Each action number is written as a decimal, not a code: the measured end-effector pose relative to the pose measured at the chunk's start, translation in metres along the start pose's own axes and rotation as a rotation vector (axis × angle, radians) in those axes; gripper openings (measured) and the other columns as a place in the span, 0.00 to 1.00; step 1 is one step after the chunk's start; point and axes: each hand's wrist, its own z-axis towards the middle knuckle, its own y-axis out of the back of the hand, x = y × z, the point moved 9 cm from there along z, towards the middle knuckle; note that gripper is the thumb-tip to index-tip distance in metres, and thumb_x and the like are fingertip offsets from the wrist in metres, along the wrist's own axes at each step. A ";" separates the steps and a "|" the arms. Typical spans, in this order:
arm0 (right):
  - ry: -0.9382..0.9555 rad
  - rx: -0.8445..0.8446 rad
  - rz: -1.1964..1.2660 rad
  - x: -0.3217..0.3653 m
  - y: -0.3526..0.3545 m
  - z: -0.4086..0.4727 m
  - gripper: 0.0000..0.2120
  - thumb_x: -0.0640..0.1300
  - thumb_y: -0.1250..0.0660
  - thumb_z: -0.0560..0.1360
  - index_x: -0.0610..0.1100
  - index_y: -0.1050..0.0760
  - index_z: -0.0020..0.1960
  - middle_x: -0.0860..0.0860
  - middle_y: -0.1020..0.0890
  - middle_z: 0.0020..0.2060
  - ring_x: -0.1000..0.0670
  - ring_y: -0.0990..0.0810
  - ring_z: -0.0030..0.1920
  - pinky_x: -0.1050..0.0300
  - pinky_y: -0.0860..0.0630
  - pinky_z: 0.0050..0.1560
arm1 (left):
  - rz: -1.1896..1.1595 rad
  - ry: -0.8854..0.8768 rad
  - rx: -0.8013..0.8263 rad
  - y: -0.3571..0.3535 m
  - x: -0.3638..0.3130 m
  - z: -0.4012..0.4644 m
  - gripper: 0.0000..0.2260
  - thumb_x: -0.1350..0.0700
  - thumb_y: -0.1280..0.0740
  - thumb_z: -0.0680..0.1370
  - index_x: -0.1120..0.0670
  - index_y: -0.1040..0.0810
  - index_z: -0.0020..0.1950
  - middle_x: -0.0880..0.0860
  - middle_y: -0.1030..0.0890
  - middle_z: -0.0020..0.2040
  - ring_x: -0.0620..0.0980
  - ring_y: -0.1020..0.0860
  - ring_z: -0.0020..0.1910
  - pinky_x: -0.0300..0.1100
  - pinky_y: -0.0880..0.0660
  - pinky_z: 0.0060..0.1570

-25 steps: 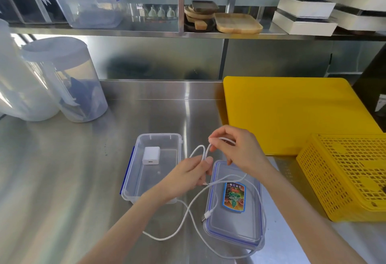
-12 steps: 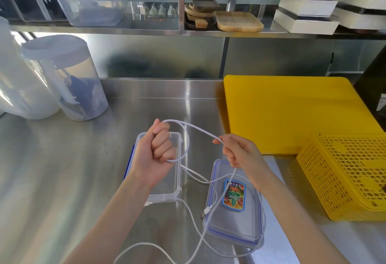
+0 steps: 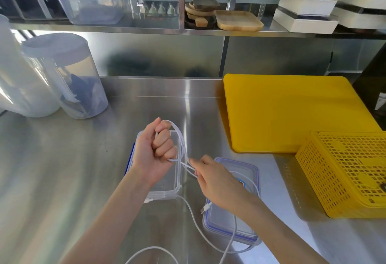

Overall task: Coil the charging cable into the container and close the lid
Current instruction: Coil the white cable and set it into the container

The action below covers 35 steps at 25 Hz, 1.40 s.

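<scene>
Over a steel counter (image 3: 62,169), two bare forearms are being extended from the bottom edge. The left hand (image 3: 154,153) is being held upright as a fist, its fingers (image 3: 165,148) curled tight round one white charging cable (image 3: 194,215), a loop of which is being arched over the knuckles and down past the little finger. Just beside that fist, lower and to the right, the right hand (image 3: 211,178) is being held palm down, the cable strands being pinched between thumb and fingertips. Under the left hand, one open clear container (image 3: 167,192) is being partly hidden; under the right wrist, one blue-rimmed lid (image 3: 248,180) is being crossed by slack cable, with one plug (image 3: 205,208) lying at its near edge. Beyond the right fingers, one yellow board (image 3: 292,113) and one yellow basket (image 3: 344,171) are being shown.
</scene>
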 end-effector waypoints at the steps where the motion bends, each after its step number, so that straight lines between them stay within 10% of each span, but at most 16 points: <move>1: 0.015 0.021 0.014 0.001 0.000 0.000 0.21 0.42 0.49 0.80 0.51 0.43 0.72 0.45 0.28 0.50 0.50 0.27 0.45 0.62 0.31 0.41 | 0.023 -0.026 -0.048 0.004 -0.004 0.000 0.11 0.54 0.31 0.62 0.51 0.33 0.27 0.49 0.50 0.22 0.48 0.51 0.20 0.36 0.52 0.20; 6: -0.056 -0.074 0.143 -0.013 0.008 -0.005 0.16 0.45 0.50 0.80 0.48 0.38 0.67 0.54 0.32 0.27 0.57 0.33 0.27 0.68 0.38 0.27 | 0.169 -0.145 -0.168 0.008 -0.023 -0.006 0.07 0.56 0.43 0.66 0.51 0.36 0.28 0.49 0.50 0.25 0.47 0.52 0.21 0.35 0.50 0.18; 11: -0.127 -0.336 0.605 -0.048 0.036 -0.020 0.06 0.42 0.45 0.79 0.47 0.29 0.46 0.53 0.30 0.27 0.59 0.30 0.25 0.68 0.34 0.26 | 0.076 -0.234 -0.190 0.026 -0.053 -0.006 0.07 0.57 0.33 0.59 0.51 0.32 0.28 0.48 0.46 0.22 0.47 0.51 0.21 0.33 0.46 0.17; 15: -0.181 -0.481 0.427 -0.073 0.052 -0.026 0.05 0.43 0.42 0.77 0.47 0.28 0.47 0.57 0.27 0.27 0.60 0.26 0.30 0.71 0.31 0.29 | 0.254 -0.152 -0.173 0.024 -0.034 -0.001 0.10 0.54 0.41 0.75 0.52 0.33 0.34 0.46 0.37 0.19 0.42 0.45 0.18 0.32 0.43 0.19; 27: 0.096 -0.013 -0.012 0.000 0.014 -0.009 0.15 0.44 0.44 0.77 0.51 0.26 0.61 0.47 0.24 0.58 0.45 0.24 0.55 0.52 0.25 0.51 | 0.956 0.016 0.012 -0.015 0.037 0.009 0.18 0.54 0.52 0.82 0.55 0.36 0.33 0.46 0.29 0.24 0.43 0.28 0.28 0.31 0.30 0.34; 35: 0.044 -0.077 0.134 -0.009 0.048 -0.015 0.02 0.48 0.34 0.73 0.52 0.27 0.46 0.61 0.25 0.37 0.66 0.27 0.37 0.74 0.31 0.37 | 1.438 0.044 -0.036 -0.003 0.043 0.008 0.21 0.51 0.50 0.81 0.55 0.31 0.31 0.47 0.28 0.20 0.41 0.30 0.21 0.33 0.31 0.30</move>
